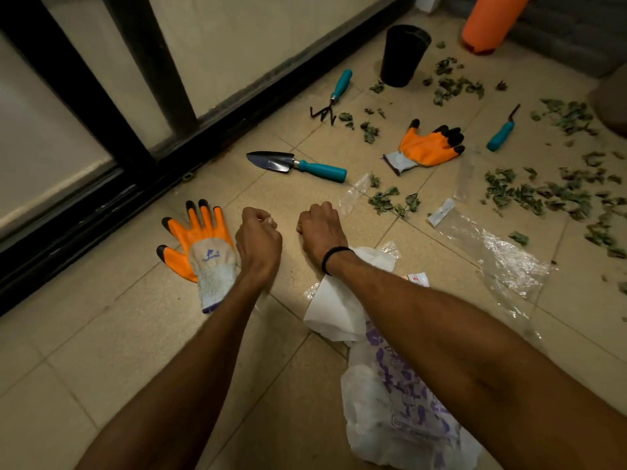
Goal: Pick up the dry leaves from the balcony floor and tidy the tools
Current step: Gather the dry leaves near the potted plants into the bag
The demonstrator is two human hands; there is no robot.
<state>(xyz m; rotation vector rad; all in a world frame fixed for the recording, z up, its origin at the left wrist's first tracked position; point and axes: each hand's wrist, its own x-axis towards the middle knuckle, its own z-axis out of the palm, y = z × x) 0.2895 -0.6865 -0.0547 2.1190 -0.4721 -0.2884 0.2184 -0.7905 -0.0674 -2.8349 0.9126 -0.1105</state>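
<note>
Dry green leaves (539, 195) lie scattered over the tiled floor at the right, with smaller clumps (393, 201) near the middle. A trowel (295, 164), a hand rake (334, 96) and a small narrow tool (502, 130), all with teal handles, lie on the floor. One orange glove (200, 242) lies just left of my left hand (259, 237); the other glove (427, 147) is farther off. My left hand and right hand (320, 228) are both curled into fists above the floor, side by side, with nothing visible in them.
A black pot (403, 56) stands at the back, an orange cylinder (488, 22) behind it. Clear plastic wrap (502, 256) and a white and purple plastic bag (400, 395) lie under my right forearm. A black-framed glass railing (142, 96) runs along the left.
</note>
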